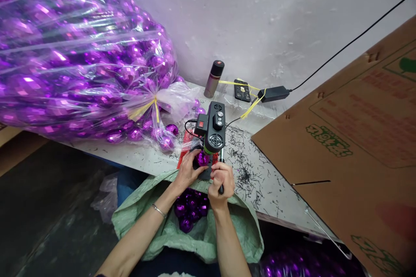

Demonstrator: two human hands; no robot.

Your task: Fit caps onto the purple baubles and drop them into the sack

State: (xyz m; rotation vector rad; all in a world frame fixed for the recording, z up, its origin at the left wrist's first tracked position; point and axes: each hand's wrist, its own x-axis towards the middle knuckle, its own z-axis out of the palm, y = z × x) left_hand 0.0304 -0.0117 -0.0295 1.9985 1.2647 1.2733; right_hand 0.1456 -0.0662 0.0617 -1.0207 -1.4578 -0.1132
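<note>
A shiny purple faceted ball [203, 158] sits beneath the head of a small black bench drill press [215, 125] with a red switch. The fingers and thumb of my left hand [187, 172] close round this ball from the left. On the right of the machine, my right hand [222, 181] is wrapped round its lever handle [221, 189], whose dark end shows below the fist. Just below both hands, an opened pale green sack [143, 214] holds several purple balls [190, 208]. Red pieces [183, 149] flank the machine's base.
A big clear bag of purple balls [81, 60] fills the left. Behind the machine stand a flask [213, 79], a phone [242, 90] and a power adapter [274, 93]. Thin black scraps [245, 175] litter the table; a cardboard box [344, 129] leans at right.
</note>
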